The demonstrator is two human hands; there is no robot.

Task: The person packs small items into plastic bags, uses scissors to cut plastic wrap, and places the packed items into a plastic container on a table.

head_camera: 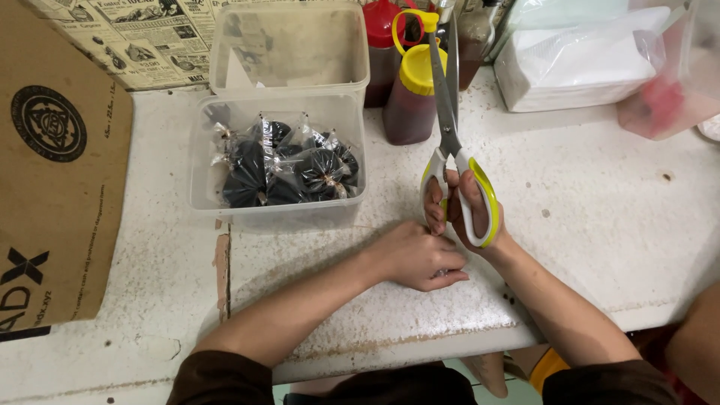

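Head view, clear tub of dark sauce bags, hands gripping scissors

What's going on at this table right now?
A person sits at a white table. The right hand grips a pair of scissors, blades closed and pointing away. The left hand is cupped over something small on the table, mostly hidden. Behind it, a clear plastic tub holds small knotted bags of dark liquid.
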